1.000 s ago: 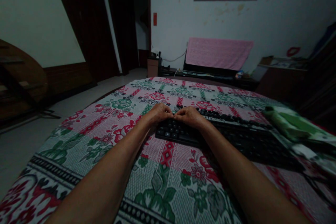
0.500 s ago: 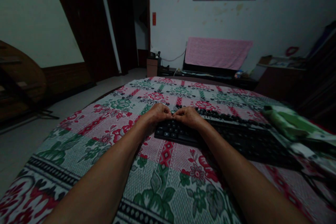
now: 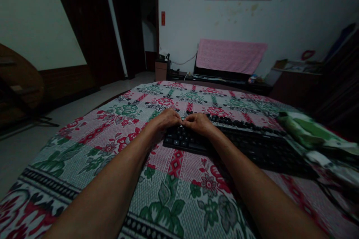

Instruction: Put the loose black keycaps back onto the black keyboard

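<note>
A black keyboard (image 3: 259, 151) lies across the patterned cloth, partly covered by my right forearm. Over its far left corner, my left hand (image 3: 168, 118) is closed, with thumb and fingertips pinched together. My right hand (image 3: 199, 124) meets it there, also in a pinch, and the fingertips of both nearly touch. Whatever sits between them is too small and dark to name. Just behind the keyboard runs a row of small black pieces (image 3: 234, 121) that look like loose keycaps.
The flowered cloth (image 3: 112, 160) covers the table. To the right lie a green and white bag (image 3: 305, 129), crumpled pale plastic (image 3: 321, 159) and a dark cable (image 3: 335, 198). A pink towel (image 3: 231, 55) hangs over a dark screen by the far wall.
Both hands stay pinched at the keyboard's far left corner, with only small shifts of the fingers. The whole view has moved slightly.
</note>
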The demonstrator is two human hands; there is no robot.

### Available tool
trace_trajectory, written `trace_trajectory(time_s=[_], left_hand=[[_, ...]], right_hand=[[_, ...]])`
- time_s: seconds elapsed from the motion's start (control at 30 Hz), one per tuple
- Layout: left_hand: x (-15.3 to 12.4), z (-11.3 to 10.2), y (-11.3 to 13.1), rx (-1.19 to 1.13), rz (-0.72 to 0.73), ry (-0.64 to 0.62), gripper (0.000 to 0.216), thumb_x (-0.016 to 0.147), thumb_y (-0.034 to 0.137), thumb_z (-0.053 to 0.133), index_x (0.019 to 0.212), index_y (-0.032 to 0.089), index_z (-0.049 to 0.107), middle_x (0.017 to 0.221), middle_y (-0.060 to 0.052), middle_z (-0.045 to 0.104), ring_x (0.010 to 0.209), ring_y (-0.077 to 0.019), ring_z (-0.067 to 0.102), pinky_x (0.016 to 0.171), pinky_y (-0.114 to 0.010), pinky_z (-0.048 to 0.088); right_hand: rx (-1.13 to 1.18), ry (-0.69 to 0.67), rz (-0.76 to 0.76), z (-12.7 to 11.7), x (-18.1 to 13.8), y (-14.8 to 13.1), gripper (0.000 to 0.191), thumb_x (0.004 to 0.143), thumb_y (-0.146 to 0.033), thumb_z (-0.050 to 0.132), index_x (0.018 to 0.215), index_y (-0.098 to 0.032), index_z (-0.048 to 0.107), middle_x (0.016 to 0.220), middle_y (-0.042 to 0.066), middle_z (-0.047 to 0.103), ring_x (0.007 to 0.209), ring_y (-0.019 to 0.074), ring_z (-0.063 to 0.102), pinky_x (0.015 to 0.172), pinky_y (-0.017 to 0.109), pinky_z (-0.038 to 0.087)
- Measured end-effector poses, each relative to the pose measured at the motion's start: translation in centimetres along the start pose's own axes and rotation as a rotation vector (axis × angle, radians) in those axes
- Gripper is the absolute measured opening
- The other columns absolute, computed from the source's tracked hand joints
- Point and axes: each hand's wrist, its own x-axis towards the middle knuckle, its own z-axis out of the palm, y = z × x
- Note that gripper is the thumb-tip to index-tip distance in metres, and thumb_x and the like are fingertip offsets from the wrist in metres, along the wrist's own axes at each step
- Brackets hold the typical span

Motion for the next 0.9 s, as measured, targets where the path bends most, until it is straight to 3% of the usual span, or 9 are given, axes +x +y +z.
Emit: trace_trajectory(time_s=[0.23,0.5,0.7,0.9], left_hand=[[0.1,0.3,-0.3,0.053,0.040,0.050,0.022,0.058,0.028,0.053,0.063,0.012,0.066,0.048,0.001,0.050,0.047,-0.0078,0.042,0.044,-0.018,0.030],[0.4,0.7,-1.0,0.012,0.053,0.068,0.022,0.058,0.029,0.053,0.066,0.013,0.065,0.051,0.003,0.052,0.049,-0.0072,0.043,0.045,-0.017,0.032],[0.5,0.9,-1.1,0.117,0.083,0.119,0.023,0.058,0.031,0.054,0.067,0.014,0.066,0.056,0.002,0.056,0.054,-0.0086,0.047,0.047,-0.017,0.032],[0.5,1.2,-0.9,0.203,0.036,0.139,0.022,0.058,0.029,0.052,0.066,0.013,0.065,0.057,-0.001,0.057,0.052,-0.0103,0.048,0.046,-0.019,0.031]], right_hand=[[-0.046,0.011,0.023,-0.3,-0.2,-0.9,0.029,0.068,-0.040,0.051,0.062,-0.015,0.065,0.053,0.000,0.058,0.052,0.0085,0.048,0.047,0.018,0.031],[-0.089,-0.006,0.035,-0.4,-0.2,-1.1,0.021,0.067,-0.031,0.050,0.063,-0.016,0.064,0.060,0.001,0.061,0.056,0.0099,0.051,0.048,0.018,0.032],[-0.114,-0.020,0.059,-0.2,-0.2,-1.2,0.021,0.066,-0.031,0.049,0.063,-0.016,0.064,0.060,0.001,0.062,0.056,0.0102,0.052,0.048,0.018,0.032],[-0.084,-0.012,-0.009,-0.1,0.0,-0.5,0.021,0.067,-0.029,0.048,0.062,-0.016,0.064,0.058,0.000,0.060,0.055,0.0098,0.052,0.050,0.018,0.033]])
